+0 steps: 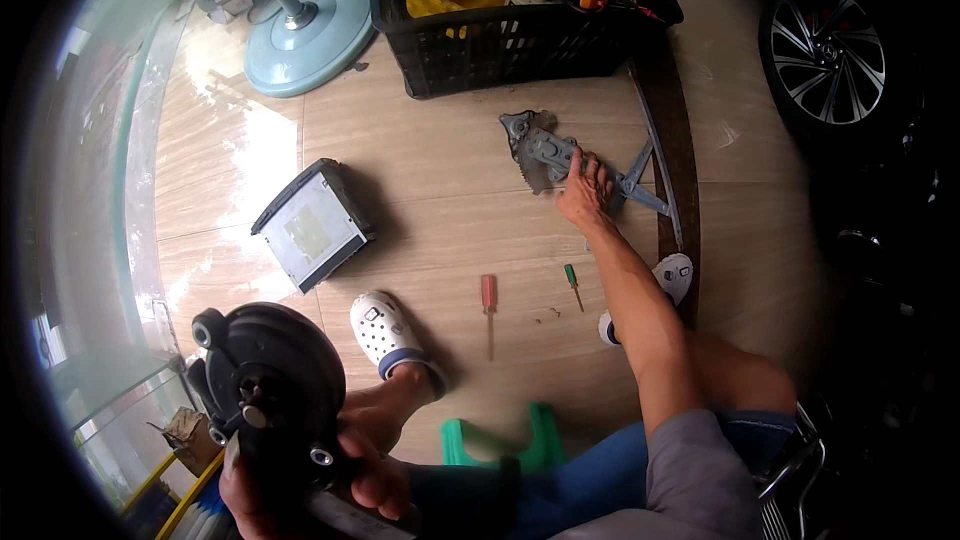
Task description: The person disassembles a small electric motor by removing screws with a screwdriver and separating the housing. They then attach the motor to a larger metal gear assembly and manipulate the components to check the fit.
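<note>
My left hand (378, 478) is closed around a black window motor (290, 350), raised close at the lower left. The motor's round housing and small central gear face up, with metal-lined mounting holes at its edge. My right hand (586, 190) reaches down to a grey metal window regulator (550, 152) on the floor, its fingers curled over the regulator's arm. The toothed plate lies left of that hand. Crossed arms and a long thin rail (660, 160) extend to its right. My palm hides part of the regulator.
Nearer me lie a red-handled screwdriver (489, 292) and a green-handled screwdriver (571, 276). A boxy car stereo (315, 225) sits at left. Beyond are a black crate (500, 52) of tools and a pale blue round stand base (310, 35). A green stool (543, 435) and car wheel (825, 55) also show.
</note>
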{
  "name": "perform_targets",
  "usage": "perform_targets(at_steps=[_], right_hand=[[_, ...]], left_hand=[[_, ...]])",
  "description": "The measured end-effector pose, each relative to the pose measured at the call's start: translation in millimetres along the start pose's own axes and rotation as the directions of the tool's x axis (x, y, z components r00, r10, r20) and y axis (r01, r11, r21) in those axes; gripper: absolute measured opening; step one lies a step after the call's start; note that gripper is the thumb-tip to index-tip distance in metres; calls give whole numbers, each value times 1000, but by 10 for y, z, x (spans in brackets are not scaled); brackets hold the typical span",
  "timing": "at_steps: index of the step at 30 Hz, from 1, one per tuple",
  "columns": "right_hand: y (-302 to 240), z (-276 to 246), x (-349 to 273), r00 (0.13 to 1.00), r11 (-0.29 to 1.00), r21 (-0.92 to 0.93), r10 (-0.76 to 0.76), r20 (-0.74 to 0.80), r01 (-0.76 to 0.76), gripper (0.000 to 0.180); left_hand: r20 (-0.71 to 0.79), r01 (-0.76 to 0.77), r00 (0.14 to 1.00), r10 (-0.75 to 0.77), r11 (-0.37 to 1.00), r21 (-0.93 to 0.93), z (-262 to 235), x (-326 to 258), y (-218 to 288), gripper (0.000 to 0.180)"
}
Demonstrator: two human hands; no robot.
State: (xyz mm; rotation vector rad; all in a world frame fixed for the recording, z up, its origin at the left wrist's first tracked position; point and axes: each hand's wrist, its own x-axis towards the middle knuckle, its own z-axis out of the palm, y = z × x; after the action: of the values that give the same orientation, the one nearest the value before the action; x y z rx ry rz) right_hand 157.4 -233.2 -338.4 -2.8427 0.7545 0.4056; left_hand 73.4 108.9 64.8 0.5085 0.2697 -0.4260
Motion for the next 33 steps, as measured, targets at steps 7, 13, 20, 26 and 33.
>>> perform_targets(at_steps=[7,13,20,26,33], right_hand=[[495,-5,398,996,999,-26,34,82,-32,81],[429,-300,230,986,997,74,-10,168,-3,59],[655,-1203,-111,990,989,38,-139,-33,140,59],[805,-2617,-836,856,925,-149,-380,-349,350,44],[1109,-3861,-1822,549,825,-173,-499,-670,538,42]], left_hand=[[-112,-162,972,206,935,315,22,210,-433,24],[-94,24,995,20,894,446,83,145,-527,48],[-102,271,961,-257,950,159,212,36,-459,75],[179,247,944,-276,954,167,108,-108,-380,92],[317,203,907,-277,947,248,212,-231,-413,95]])
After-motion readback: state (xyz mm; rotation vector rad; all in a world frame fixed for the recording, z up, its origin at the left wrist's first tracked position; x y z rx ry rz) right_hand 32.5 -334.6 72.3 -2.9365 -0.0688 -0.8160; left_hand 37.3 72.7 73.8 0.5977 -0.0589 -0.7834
